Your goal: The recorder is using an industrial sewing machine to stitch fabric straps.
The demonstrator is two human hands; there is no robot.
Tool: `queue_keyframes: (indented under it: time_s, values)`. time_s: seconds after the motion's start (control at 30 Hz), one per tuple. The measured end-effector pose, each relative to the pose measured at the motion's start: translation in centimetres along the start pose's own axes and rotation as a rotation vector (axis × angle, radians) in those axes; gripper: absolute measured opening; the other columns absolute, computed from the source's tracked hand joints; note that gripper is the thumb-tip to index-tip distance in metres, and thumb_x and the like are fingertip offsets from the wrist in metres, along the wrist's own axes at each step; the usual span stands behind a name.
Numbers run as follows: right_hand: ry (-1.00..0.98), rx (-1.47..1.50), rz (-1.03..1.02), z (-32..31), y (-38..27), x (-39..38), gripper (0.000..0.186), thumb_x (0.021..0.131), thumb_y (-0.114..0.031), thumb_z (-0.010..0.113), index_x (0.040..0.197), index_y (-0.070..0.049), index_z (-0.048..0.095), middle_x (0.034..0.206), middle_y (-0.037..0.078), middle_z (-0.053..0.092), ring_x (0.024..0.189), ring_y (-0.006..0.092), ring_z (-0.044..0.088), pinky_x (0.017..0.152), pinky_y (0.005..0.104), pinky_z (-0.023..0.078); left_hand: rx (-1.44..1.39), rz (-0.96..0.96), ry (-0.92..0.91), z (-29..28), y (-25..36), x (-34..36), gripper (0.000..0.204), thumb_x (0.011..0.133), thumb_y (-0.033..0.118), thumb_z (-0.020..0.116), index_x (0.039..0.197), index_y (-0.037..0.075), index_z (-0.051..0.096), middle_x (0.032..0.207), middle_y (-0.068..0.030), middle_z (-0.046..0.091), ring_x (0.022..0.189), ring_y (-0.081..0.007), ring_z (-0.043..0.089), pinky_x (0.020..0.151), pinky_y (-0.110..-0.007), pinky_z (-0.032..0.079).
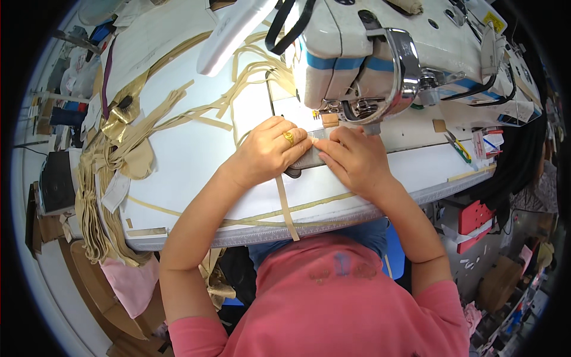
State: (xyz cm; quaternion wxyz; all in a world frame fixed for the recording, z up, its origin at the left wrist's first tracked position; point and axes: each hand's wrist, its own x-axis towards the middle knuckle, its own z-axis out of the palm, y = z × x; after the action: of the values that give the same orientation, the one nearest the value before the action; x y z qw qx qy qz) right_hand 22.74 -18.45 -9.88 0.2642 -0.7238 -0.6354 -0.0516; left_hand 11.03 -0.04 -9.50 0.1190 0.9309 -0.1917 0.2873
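In front of the sewing machine (351, 53), my two hands come together close to its needle area. My left hand (267, 149), with a gold ring on one finger, is closed on a narrow tan fabric strip (284, 205) that hangs down past the table edge. Beside it my right hand (357, 157) has its fingers drawn together, their tips meeting the left fingertips. Whatever lies between the right fingertips is too small to make out. A small brown block (329, 120) sits by the presser foot, just beyond the fingers.
Bundles of tan strips (101, 202) drape over the table's left side, near gold fabric (126, 107). Long strips run along the front of the white table (178, 178). Green-handled thread snips (461, 150) lie at the right. A white lamp arm (235, 35) juts in above.
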Motion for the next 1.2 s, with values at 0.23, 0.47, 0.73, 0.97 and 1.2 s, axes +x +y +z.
queue_keyframes:
  time_s: [0.23, 0.47, 0.73, 0.97, 1.2]
  values:
    - [0.062, -0.063, 0.037, 0.5, 1.0, 0.9, 0.027, 0.080, -0.016, 0.067, 0.106, -0.012, 0.065, 0.089, 0.002, 0.058, 0.078, 0.0194, 0.058, 0.066, 0.0342, 0.046, -0.021, 0.124, 0.079, 0.4, -3.4, 1.5, 0.016, 0.067, 0.007, 0.067, 0.082, 0.001, 0.066, 0.078, -0.0052, 0.061, 0.072, -0.0202, 0.059, 0.065, -0.032, 0.049]
    - [0.062, 0.090, 0.128, 0.6, 1.0, 0.8, 0.029, 0.082, -0.013, 0.067, 0.110, -0.010, 0.065, 0.091, 0.006, 0.063, 0.085, 0.0224, 0.060, 0.077, 0.0365, 0.046, -0.150, 0.067, 0.004, 1.7, -4.7, 1.2, 0.013, 0.067, 0.005, 0.070, 0.079, 0.002, 0.067, 0.071, -0.0052, 0.057, 0.068, -0.0218, 0.056, 0.062, -0.033, 0.048]
    - [0.096, 0.037, 0.115, 0.9, 0.8, 0.9, 0.029, 0.082, -0.015, 0.067, 0.110, -0.011, 0.065, 0.089, 0.006, 0.061, 0.081, 0.0230, 0.059, 0.073, 0.0368, 0.046, -0.310, -0.035, -0.033, 6.0, -6.7, -2.8, 0.015, 0.064, 0.005, 0.069, 0.078, 0.000, 0.066, 0.070, -0.0070, 0.057, 0.071, -0.0245, 0.057, 0.066, -0.036, 0.050]
    - [0.110, -0.013, 0.105, 1.1, 1.3, 0.5, 0.031, 0.080, -0.014, 0.068, 0.110, -0.013, 0.064, 0.088, 0.005, 0.060, 0.080, 0.0228, 0.058, 0.071, 0.0370, 0.045, -0.190, 0.009, -0.040, 2.1, -4.7, 0.6, 0.016, 0.063, 0.004, 0.068, 0.078, 0.000, 0.065, 0.069, -0.0071, 0.055, 0.071, -0.0237, 0.056, 0.066, -0.035, 0.049]
    - [0.121, -0.033, 0.071, 1.2, 1.2, 0.7, 0.033, 0.077, -0.008, 0.069, 0.110, -0.013, 0.064, 0.087, 0.007, 0.058, 0.079, 0.0233, 0.057, 0.070, 0.0366, 0.045, -0.033, 0.077, 0.011, 0.5, -4.1, 2.0, 0.017, 0.061, 0.004, 0.067, 0.076, 0.000, 0.064, 0.068, -0.0059, 0.053, 0.070, -0.0227, 0.055, 0.064, -0.034, 0.048]
